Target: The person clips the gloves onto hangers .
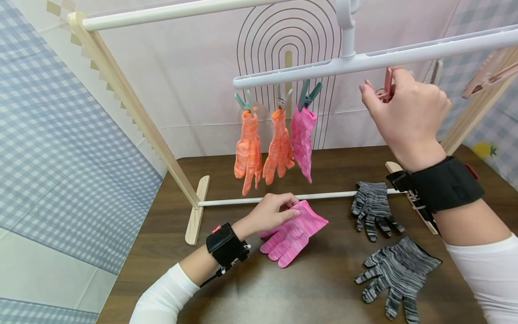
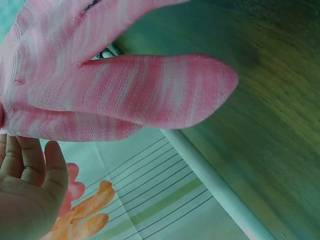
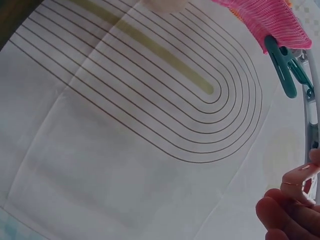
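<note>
My left hand (image 1: pixel 272 215) pinches a pink striped knit glove (image 1: pixel 294 234) near its cuff, low over the table, fingers of the glove toward me. In the left wrist view the glove's fingers (image 2: pixel 160 90) hang loose beside my hand. Up at the right, my right hand (image 1: pixel 414 110) grips a pink clothespin (image 1: pixel 388 85) just under the white hanger bar (image 1: pixel 299 72). The same clothespin (image 3: pixel 296 184) shows between finger and thumb in the right wrist view. Two orange gloves (image 1: pixel 247 148) and one pink glove (image 1: pixel 302 135) hang from clothespins on the bar's left part.
Two black-and-grey gloves (image 1: pixel 400 270) lie on the brown table (image 1: pixel 323 279) at the right. A wooden rack with a white lower rod (image 1: pixel 332 195) stands around the hanger. More clothespins (image 1: pixel 485 85) hang at the bar's right end.
</note>
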Action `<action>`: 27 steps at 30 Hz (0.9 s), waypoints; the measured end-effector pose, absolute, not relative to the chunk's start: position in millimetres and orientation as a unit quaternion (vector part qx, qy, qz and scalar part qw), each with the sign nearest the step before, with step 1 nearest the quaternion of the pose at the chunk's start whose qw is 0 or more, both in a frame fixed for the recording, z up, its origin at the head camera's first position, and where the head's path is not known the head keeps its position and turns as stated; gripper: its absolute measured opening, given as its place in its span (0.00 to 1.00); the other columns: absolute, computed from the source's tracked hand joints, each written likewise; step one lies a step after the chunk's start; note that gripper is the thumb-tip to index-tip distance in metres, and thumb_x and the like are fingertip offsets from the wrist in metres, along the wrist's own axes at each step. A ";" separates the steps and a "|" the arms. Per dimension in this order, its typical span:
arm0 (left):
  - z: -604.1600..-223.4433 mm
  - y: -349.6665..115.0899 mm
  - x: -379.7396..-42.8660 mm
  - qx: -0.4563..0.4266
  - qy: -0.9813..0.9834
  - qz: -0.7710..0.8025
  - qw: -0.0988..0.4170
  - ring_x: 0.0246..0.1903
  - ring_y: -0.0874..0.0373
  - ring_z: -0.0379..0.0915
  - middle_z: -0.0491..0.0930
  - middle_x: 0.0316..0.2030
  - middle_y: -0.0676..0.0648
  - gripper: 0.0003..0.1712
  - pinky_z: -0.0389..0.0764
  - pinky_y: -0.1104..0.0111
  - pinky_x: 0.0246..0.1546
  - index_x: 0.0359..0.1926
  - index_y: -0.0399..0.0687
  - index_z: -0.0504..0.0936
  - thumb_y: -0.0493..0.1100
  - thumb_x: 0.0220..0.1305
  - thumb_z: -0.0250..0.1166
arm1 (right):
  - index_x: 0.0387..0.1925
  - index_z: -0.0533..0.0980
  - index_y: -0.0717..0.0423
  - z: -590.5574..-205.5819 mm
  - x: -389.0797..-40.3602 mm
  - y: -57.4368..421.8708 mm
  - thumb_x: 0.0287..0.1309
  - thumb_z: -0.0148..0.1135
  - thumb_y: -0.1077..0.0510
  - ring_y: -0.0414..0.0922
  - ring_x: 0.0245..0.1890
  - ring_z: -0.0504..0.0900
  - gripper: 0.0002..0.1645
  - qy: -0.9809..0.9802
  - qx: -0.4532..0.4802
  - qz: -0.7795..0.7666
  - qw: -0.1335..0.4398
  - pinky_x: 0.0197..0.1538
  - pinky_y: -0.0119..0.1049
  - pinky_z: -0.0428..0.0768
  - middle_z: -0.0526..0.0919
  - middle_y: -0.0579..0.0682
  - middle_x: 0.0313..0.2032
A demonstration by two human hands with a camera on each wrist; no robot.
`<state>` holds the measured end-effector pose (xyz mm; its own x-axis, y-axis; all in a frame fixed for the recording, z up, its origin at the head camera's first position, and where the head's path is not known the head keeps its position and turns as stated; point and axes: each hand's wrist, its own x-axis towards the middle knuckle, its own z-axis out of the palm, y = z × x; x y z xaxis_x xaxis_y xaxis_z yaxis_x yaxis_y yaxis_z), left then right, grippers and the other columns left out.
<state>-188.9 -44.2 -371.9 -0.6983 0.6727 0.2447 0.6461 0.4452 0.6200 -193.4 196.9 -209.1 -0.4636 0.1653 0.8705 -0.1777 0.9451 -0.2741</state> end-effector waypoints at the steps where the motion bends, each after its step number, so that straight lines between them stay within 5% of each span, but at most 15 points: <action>1: -371.8 -43.9 -188.7 0.388 0.850 0.356 0.018 0.24 0.68 0.66 0.76 0.24 0.53 0.04 0.68 0.78 0.27 0.33 0.47 0.76 0.42 0.58 0.60 | 0.18 0.68 0.62 -208.8 -193.2 197.0 0.53 0.50 0.39 0.56 0.14 0.64 0.29 -0.839 0.004 0.166 0.518 0.17 0.40 0.48 0.73 0.60 0.14; 10: -369.4 -37.8 -187.6 0.384 0.847 0.367 0.004 0.26 0.66 0.68 0.77 0.24 0.54 0.04 0.72 0.72 0.29 0.33 0.48 0.76 0.42 0.57 0.60 | 0.18 0.67 0.62 -208.3 -191.9 197.3 0.53 0.50 0.39 0.56 0.14 0.63 0.29 -0.838 0.007 0.173 0.518 0.17 0.40 0.48 0.72 0.60 0.14; 27: -350.6 -13.7 -179.8 0.338 0.818 0.456 -0.093 0.25 0.67 0.69 0.78 0.26 0.50 0.06 0.72 0.78 0.27 0.35 0.44 0.77 0.40 0.56 0.60 | 0.18 0.67 0.62 -206.9 -189.5 197.0 0.54 0.49 0.39 0.54 0.14 0.62 0.29 -0.841 0.012 0.175 0.512 0.18 0.40 0.48 0.70 0.59 0.12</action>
<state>-179.8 -13.7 -350.6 -0.7538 0.4690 0.4602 0.6379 0.3544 0.6837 -189.5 197.0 -206.9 -0.4756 0.1588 0.8652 -0.1992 0.9386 -0.2817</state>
